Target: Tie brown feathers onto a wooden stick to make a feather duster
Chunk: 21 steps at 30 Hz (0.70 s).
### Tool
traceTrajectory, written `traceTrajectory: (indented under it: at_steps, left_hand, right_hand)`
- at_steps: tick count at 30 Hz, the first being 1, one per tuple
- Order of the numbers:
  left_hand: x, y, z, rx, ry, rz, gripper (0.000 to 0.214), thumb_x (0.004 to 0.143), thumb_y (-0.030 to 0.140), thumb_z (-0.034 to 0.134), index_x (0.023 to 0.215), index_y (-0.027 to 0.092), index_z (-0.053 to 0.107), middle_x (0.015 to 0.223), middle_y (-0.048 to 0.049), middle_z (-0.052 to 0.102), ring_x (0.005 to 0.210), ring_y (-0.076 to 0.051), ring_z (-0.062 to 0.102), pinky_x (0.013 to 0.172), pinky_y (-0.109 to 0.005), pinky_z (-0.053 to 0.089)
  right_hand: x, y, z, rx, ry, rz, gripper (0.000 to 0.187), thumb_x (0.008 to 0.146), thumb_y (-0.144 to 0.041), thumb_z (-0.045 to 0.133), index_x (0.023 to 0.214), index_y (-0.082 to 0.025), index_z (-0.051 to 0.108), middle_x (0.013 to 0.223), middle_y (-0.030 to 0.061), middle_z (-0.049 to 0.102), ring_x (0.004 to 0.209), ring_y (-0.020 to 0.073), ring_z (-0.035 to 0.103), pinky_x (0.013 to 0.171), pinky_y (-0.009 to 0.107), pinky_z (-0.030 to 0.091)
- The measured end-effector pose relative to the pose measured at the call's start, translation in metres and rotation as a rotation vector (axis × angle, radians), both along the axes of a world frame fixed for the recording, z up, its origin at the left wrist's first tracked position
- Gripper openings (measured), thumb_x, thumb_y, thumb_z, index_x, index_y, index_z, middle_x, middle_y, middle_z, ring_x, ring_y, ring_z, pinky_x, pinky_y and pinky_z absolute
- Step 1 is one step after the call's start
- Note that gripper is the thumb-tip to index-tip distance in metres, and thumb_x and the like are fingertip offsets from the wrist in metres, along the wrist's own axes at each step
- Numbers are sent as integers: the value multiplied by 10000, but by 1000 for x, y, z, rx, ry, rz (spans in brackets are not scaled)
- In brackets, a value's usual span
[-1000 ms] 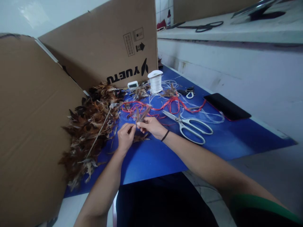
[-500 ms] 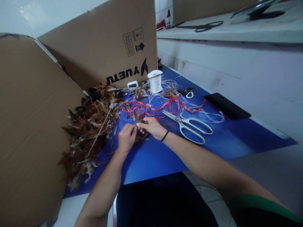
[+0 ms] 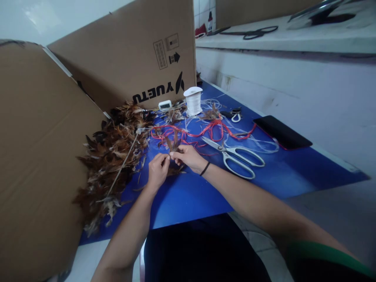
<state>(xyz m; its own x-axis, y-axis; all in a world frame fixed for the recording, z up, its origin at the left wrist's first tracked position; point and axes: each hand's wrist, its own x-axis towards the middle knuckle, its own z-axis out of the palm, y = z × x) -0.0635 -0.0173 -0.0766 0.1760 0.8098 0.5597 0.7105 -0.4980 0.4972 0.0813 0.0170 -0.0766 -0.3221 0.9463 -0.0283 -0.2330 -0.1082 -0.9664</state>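
Brown feathers stick up from between the fingertips of my right hand, which is pinched on them near their base. Fingertips of my left hand meet the right ones at the lower end of the feathers. Those fingers are closed too, but whatever they pinch is too small to make out. Beneath both hands, more loose feathers lie on the blue tabletop. Large silver scissors rest just right of my right hand, blades partly apart. Tangled red ribbon lies beyond the hands.
A big feather pile with a thin stick covers the left side, against cardboard boxes. At the back stand a white spool and a small digital display. Small snips and a black tablet lie to the right.
My hands stay together in nearly the same spot. The feathers in my right hand stand slightly more upright and spread. The view has shifted very slightly.
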Motion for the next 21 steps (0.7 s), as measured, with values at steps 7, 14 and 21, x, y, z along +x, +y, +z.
traceTrajectory:
  at_steps: [7, 14, 21]
  left_hand:
    - [-7, 5, -3, -151, -124, 111, 289, 889, 311, 411, 831, 179, 662, 866, -46, 656, 827, -151, 591, 779, -276, 428]
    - [-8, 4, 2, 159, -80, 282, 120, 783, 287, 585, 806, 185, 645, 1011, -70, 604, 1009, -194, 541, 922, -348, 381]
    - [-4, 2, -1, -147, -127, 66, 276, 857, 358, 481, 787, 179, 679, 779, -43, 671, 771, -165, 584, 761, -296, 418]
  right_hand:
    - [0, 0, 0, -18, 19, -20, 167, 664, -241, 675, 663, -131, 549, 577, -23, 582, 444, 51, 505, 409, 169, 413]
    - [1, 0, 2, -25, -12, -39, 126, 689, -217, 636, 662, -128, 551, 574, -20, 579, 439, 49, 490, 412, 171, 396]
    - [0, 0, -3, 34, -53, -61, 197, 649, -283, 680, 625, -143, 545, 457, -56, 498, 389, 45, 414, 395, 182, 325]
